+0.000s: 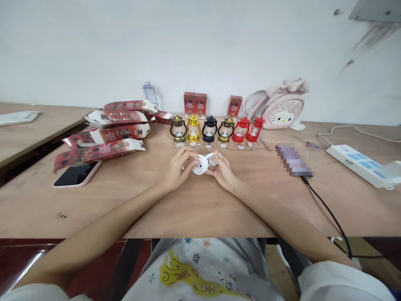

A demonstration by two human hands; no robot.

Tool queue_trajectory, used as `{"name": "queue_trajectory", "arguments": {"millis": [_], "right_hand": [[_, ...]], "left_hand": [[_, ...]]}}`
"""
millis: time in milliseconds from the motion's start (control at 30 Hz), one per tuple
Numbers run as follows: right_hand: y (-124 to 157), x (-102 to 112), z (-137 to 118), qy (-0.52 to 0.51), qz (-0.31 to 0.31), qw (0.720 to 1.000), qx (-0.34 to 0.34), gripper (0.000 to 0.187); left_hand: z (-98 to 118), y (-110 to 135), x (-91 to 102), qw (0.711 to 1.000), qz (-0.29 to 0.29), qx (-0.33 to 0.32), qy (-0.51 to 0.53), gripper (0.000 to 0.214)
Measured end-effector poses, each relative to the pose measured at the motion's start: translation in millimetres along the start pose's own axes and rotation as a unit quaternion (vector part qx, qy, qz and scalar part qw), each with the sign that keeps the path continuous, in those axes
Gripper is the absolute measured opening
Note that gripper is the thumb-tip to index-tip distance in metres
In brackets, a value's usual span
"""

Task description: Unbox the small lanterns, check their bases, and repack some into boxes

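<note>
A small white lantern [201, 164] lies tilted on its side between my hands, its round base turned toward me and to the left. My left hand [180, 168] is closed with thumb and fingers at the rim of that base. Around the clear middle and the other end, my right hand [224, 170] is wrapped. Just beyond my hands stands a row of small lanterns: bronze [178, 129], gold [194, 128], black [209, 129], another bronze [226, 130] and two red ones [241, 130]. Small clear packets with white shapes [209, 146] lie in front of them.
Opened red boxes [119, 133] are piled at left, partly over a phone [77, 174]. Red boxes [195, 105], a bottle [150, 93] and a pink bag [283, 106] stand by the wall. At right are a screwdriver [265, 143], a cabled phone [293, 159] and a power strip [360, 163].
</note>
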State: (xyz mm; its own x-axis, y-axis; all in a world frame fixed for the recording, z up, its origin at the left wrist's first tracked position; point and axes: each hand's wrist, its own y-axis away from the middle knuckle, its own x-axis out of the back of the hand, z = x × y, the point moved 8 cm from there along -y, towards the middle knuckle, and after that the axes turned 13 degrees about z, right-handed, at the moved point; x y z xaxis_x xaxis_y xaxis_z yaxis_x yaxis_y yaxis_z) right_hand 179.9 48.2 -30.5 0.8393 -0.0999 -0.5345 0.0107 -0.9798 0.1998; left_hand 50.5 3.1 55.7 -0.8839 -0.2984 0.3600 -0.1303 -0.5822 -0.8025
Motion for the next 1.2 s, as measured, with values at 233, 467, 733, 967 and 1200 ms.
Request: {"name": "queue_trajectory", "arguments": {"millis": [233, 467, 733, 967, 1200], "right_hand": [[1, -1, -1, 0.006, -0.007, 1.000, -0.001, 0.041], [0, -1, -2, 0.003, -0.002, 1.000, -0.001, 0.040], [-1, 0, -1, 0.000, 0.006, 1.000, -0.007, 0.041], [-1, 0, 0, -0.006, 0.010, 1.000, -0.009, 0.043], [0, 0, -1, -0.006, 0.004, 1.000, -0.004, 0.043]], "left_hand": [[3, -1, 0.0, 1.000, -0.022, 0.013, -0.003, 0.017], [-2, -1, 2.6, 1.000, -0.002, 0.017, 0.017, 0.015], [-6, 0, 3.7, 0.999, 0.026, 0.002, 0.027, 0.012], [-10, -1, 3.5, 0.998, 0.037, 0.027, 0.040, 0.012], [-14, 1, 0.9, 0.996, 0.034, 0.056, 0.062, 0.014]]}}
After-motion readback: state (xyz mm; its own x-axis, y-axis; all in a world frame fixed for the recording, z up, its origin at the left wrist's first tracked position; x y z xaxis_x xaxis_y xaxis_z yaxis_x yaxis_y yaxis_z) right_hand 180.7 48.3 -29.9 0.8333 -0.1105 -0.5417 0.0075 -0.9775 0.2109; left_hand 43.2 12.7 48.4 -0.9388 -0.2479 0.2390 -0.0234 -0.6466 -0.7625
